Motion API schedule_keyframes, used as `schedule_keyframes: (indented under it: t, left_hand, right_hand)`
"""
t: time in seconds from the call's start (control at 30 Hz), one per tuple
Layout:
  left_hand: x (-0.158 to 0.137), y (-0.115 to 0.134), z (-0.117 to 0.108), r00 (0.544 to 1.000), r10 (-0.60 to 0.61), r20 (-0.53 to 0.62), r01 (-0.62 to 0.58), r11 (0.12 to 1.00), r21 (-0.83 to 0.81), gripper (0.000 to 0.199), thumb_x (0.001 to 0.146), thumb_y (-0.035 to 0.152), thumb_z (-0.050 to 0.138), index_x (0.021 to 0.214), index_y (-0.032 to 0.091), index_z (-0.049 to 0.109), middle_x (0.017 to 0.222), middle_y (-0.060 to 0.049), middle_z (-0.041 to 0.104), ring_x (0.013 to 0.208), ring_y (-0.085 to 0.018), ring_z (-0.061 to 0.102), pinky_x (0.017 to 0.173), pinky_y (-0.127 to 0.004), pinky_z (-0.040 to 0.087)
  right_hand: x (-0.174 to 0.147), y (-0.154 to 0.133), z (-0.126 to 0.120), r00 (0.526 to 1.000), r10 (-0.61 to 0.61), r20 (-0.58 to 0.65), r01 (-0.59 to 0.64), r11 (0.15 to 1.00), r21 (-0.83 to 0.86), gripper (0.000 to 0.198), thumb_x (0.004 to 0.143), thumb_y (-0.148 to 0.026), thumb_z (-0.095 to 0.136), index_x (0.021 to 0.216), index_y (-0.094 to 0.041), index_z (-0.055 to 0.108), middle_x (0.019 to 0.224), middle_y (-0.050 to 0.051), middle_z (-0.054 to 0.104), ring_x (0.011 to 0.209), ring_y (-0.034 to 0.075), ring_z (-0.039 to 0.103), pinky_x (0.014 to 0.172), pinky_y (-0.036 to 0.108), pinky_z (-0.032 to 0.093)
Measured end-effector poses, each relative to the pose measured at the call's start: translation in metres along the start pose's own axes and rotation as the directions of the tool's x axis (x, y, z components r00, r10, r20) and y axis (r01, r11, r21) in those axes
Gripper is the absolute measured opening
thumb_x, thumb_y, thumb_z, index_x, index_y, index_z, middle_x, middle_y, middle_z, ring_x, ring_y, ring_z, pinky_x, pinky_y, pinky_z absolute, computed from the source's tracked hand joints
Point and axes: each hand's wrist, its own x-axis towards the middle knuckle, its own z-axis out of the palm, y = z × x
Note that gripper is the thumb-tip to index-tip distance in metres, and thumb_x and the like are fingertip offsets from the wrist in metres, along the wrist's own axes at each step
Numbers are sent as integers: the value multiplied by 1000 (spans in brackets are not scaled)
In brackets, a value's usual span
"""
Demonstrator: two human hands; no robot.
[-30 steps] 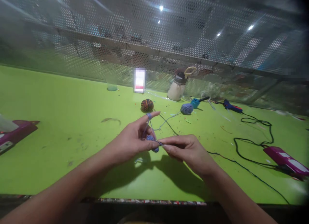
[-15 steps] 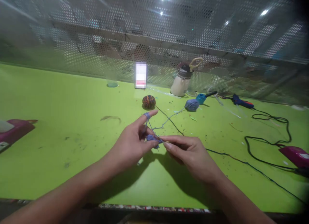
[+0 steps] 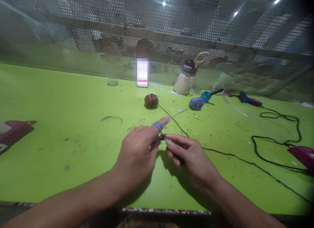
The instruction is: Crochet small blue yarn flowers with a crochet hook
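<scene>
My left hand [image 3: 138,149] is closed on a small piece of blue-purple crochet work [image 3: 157,140], mostly hidden behind its fingers. Blue-purple yarn is wound around the raised index finger, and a strand runs back to the blue yarn ball [image 3: 196,104]. Fingertips of my right hand [image 3: 187,152] pinch a thin crochet hook [image 3: 164,138] at the work's edge; little of the hook shows. Beyond the hands sits a dark multicoloured yarn ball [image 3: 151,101], its strand trailing to the right behind my right hand.
On the green table [image 3: 73,107] stand a lit phone [image 3: 142,72], a cream bottle [image 3: 185,79] and a blue pot [image 3: 205,96]. A glue gun [image 3: 250,99] with looping black cable lies right. Magenta objects are at the left [image 3: 16,133] and right [image 3: 303,156]. A perforated screen [image 3: 157,35] closes the back.
My left hand has rolled over, showing its back and hiding most of the crochet work. Its index finger now points further right. My right hand keeps its pinch, slightly higher.
</scene>
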Motion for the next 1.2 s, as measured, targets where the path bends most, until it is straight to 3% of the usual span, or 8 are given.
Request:
schedule_keyframes:
  t: [0.1, 0.2, 0.3, 0.43, 0.57, 0.83, 1.0, 1.2]
  left_hand:
    - [5, 5, -4, 975, -220, 20, 219, 950, -221, 53, 83, 18, 66, 135, 25, 56, 84, -2, 69, 79, -19, 62, 80, -37, 48]
    - [13, 5, -11, 876, -431, 214, 476, 707, -524, 64, 74, 19, 77, 134, 19, 55, 77, 0, 67, 75, -17, 63, 76, -34, 50]
    - [17, -2, -16, 829, -422, 368, 553, 513, -657, 65, 70, 15, 82, 130, 20, 58, 77, 1, 69, 76, -15, 64, 80, -32, 49]
    - [16, -7, -19, 805, -379, 456, 586, 388, -712, 57, 72, 11, 80, 124, 23, 61, 77, 4, 71, 75, -12, 65, 82, -30, 47]
    - [16, -5, -21, 785, -404, 470, 611, 376, -697, 59, 69, 11, 81, 124, 21, 62, 73, 5, 69, 72, -12, 63, 79, -29, 46]
    - [15, -7, -23, 786, -391, 478, 610, 367, -702, 62, 70, 10, 80, 127, 21, 59, 74, 4, 68, 71, -12, 63, 75, -28, 46]
    - [16, -6, -25, 794, -374, 480, 603, 378, -703, 61, 72, 9, 79, 128, 23, 58, 75, 5, 70, 71, -10, 63, 74, -26, 46]
    - [17, -5, -27, 789, -367, 493, 609, 353, -711, 67, 72, 9, 80, 132, 23, 54, 76, 5, 71, 71, -10, 63, 75, -25, 46]
  right_hand:
    - [-2, 1, 3, 1000, -15, 9, 14, 990, 143, 29, 73, -29, 80, 99, -18, 75, 55, -5, 57, 41, 4, 39, 40, 18, 25]
    - [-3, 1, 3, 997, -70, 35, 64, 986, 152, 21, 77, -28, 78, 96, -19, 76, 56, -5, 57, 42, 3, 39, 40, 17, 27]
    - [-3, 0, -1, 990, -134, 44, 132, 990, 51, 20, 80, -29, 76, 98, -20, 76, 57, -4, 58, 45, 5, 42, 41, 18, 30]
    - [-6, -1, -4, 967, -250, 44, 254, 960, -115, 22, 82, -29, 74, 102, -22, 76, 57, -3, 58, 47, 8, 44, 43, 21, 33]
    - [-10, -3, -4, 961, -273, 33, 275, 945, -175, 21, 82, -28, 73, 102, -23, 76, 58, -2, 58, 47, 9, 45, 43, 22, 34]
    - [-12, -4, -11, 937, -349, 12, 331, 876, -351, 14, 81, -25, 73, 93, -25, 79, 61, -1, 65, 49, 10, 50, 44, 22, 39]
    - [-13, -10, -14, 858, -504, 102, 475, 700, -532, 12, 84, -21, 70, 92, -26, 78, 81, 2, 76, 68, 15, 65, 59, 27, 50]
    - [-12, -16, -16, 723, -640, 260, 628, 452, -633, 14, 86, -12, 67, 93, -20, 76, 76, 2, 75, 65, 13, 66, 59, 25, 51]
